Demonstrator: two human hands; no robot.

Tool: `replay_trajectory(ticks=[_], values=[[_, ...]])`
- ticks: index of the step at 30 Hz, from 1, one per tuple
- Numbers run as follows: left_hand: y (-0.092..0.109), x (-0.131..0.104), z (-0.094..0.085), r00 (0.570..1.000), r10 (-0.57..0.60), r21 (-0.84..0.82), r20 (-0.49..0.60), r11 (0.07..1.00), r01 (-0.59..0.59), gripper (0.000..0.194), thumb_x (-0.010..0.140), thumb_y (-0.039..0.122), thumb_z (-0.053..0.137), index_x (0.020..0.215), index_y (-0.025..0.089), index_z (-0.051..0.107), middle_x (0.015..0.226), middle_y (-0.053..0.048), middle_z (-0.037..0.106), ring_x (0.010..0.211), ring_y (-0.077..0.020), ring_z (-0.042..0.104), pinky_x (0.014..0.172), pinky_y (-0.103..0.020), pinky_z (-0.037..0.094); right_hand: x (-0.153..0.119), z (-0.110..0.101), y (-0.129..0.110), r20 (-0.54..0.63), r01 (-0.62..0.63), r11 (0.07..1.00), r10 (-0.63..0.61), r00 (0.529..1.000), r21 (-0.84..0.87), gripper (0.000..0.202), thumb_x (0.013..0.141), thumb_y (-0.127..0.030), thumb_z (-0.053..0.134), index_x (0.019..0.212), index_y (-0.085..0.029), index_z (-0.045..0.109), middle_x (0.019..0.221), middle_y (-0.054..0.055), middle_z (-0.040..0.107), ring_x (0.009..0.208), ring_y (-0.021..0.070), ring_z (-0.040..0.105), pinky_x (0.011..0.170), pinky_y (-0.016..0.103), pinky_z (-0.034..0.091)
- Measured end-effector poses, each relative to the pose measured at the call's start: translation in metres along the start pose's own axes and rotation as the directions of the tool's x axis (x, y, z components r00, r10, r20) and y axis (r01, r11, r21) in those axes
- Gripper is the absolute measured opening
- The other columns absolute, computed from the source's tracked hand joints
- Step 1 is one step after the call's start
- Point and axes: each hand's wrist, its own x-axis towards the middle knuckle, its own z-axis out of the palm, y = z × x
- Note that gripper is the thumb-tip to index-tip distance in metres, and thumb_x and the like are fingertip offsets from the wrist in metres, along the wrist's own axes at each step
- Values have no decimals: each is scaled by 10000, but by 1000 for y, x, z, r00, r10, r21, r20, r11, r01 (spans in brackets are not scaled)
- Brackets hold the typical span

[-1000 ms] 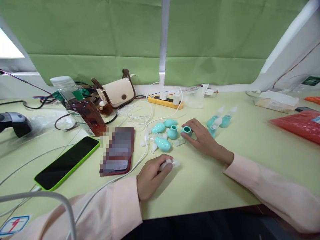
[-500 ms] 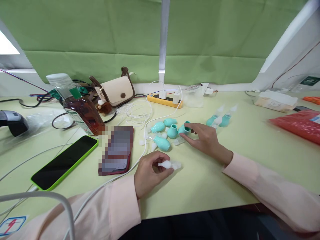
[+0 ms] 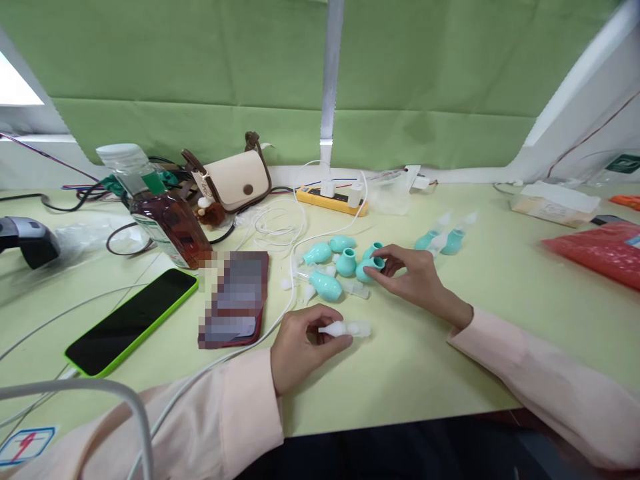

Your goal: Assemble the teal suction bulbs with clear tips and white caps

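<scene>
Between the thumb and fingers of my left hand (image 3: 307,347) lies a translucent white nozzle piece (image 3: 347,329), its wider end pointing right. My right hand (image 3: 413,277) pinches a teal rubber bulb (image 3: 369,270) at its open neck. Close behind that bulb stands another teal bulb (image 3: 373,251), and an upright one (image 3: 346,263) is just to its left. Several more bulbs, such as the one on its side (image 3: 326,286), lie among loose clear nozzle parts (image 3: 357,289). Farther right, teal bulbs with clear tips fitted (image 3: 453,241) lie together.
At left are a green-edged phone (image 3: 133,323), a red-cased phone (image 3: 235,300) and a bottle of brown liquid (image 3: 170,223). A small handbag (image 3: 239,181) and a yellow power strip (image 3: 313,197) stand behind. White cable (image 3: 283,310) crosses the table; a red package (image 3: 600,250) lies right.
My right hand has drawn a bulb slightly toward me, and a second bulb now shows behind it. The nozzle piece in my left hand has shifted slightly right.
</scene>
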Motion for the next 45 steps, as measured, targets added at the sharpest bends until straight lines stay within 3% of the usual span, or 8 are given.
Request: replay_trajectory(ticks=[16,18,20,25,29,32,38,45], values=[[1,1,0,999,9,-12,-42,1000,-10,164,658,223,619,783,129,571,678,-22,586,633,-123,546,570,-212,454,-3,-4,-1,-79,156,984,-163,983,-84,146,672,-260,607,782,-164,606,617,29,619,422,84,493,429,218,412],[2,1,0,998,32,-17,-55,999,-33,164,659,227,625,780,127,575,677,-24,595,629,-125,549,569,-217,456,-6,-9,-14,-101,169,985,-170,980,-11,151,658,-244,621,792,-174,609,645,31,622,443,82,472,438,223,399],[2,1,0,992,91,-19,-84,996,-93,169,655,223,635,783,124,586,692,-32,605,628,-127,554,583,-229,464,-11,-14,-31,78,88,972,-107,991,217,203,661,-244,622,850,-172,604,646,22,617,444,73,456,451,219,408],[3,-2,-1,941,299,-6,-158,953,-303,161,656,177,645,806,127,613,753,-55,609,693,-146,561,603,-243,472,-21,-16,-55,693,-518,717,68,717,466,262,670,-290,614,883,-139,623,668,34,616,531,90,526,496,212,459],[4,-3,-3,926,363,-41,-105,929,-369,180,677,137,625,857,144,614,768,-54,595,719,-150,553,624,-259,459,-20,-11,-48,874,-817,347,-13,486,460,274,636,-280,646,843,-100,635,697,55,624,524,95,548,481,227,485],[4,-4,-3,931,362,-69,-39,929,-364,228,718,120,577,936,182,589,807,-40,561,751,-144,535,659,-272,450,-20,-8,-44,901,-886,175,-146,408,430,209,689,-267,600,786,-86,639,683,60,626,526,89,552,480,220,494],[7,-6,1,934,198,-198,-298,944,-264,318,677,138,616,900,240,414,815,14,459,740,-115,472,579,-225,442,-27,1,-50,858,-855,95,23,514,510,189,676,-242,624,780,-95,564,632,44,631,540,100,582,470,197,496],[8,-6,0,975,142,-33,-171,988,-150,133,650,233,653,705,150,565,687,-11,527,630,-112,490,490,-200,423,-34,4,-56,830,-829,140,66,554,542,194,678,-262,620,715,-129,483,624,28,641,554,112,597,492,234,509]])
